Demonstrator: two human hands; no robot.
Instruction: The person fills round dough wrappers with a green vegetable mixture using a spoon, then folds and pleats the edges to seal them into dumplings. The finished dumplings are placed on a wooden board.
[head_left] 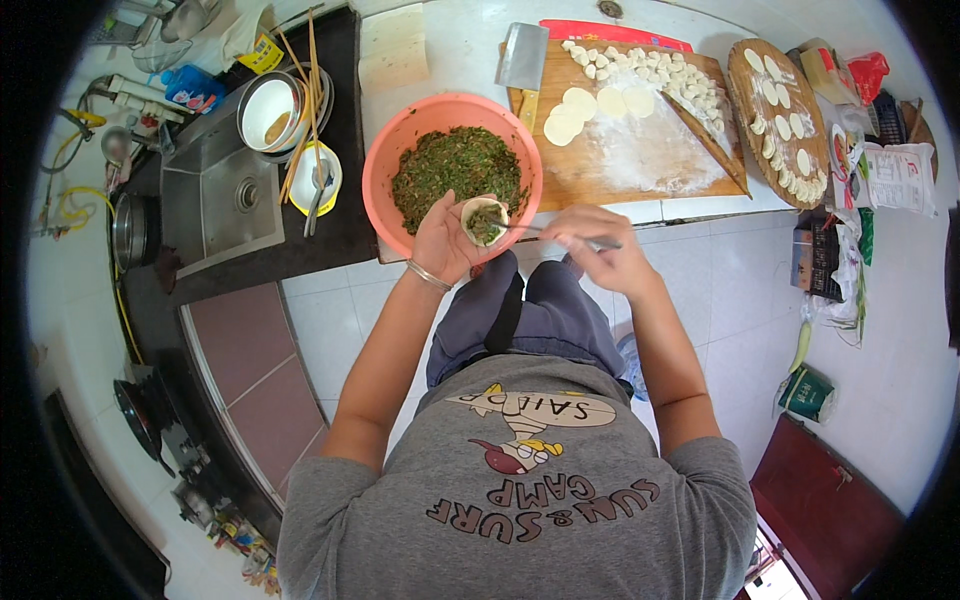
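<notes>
My left hand (440, 238) is cupped palm up at the near rim of the pink bowl (374, 180), holding a round dumpling wrapper (468, 213). A mound of green filling (486, 226) lies in the wrapper. In my right hand (600, 252) is a thin-handled metal spoon (535, 231). Its tip touches the filling in the wrapper and is partly hidden there. Chopped green filling (455, 175) spreads across the bowl's bottom. Flat wrappers (578, 103) rest on the floured wooden board (640, 200) to the right, beside many small dough pieces (650, 72).
On the board lie a rolling pin (705, 145) and a cleaver (522, 58), its blade past the left edge. A round board (740, 80) at far right carries wrappers and finished dumplings (800, 186). Left of the bowl are a sink (222, 200), stacked bowls (270, 112) and chopsticks (315, 75).
</notes>
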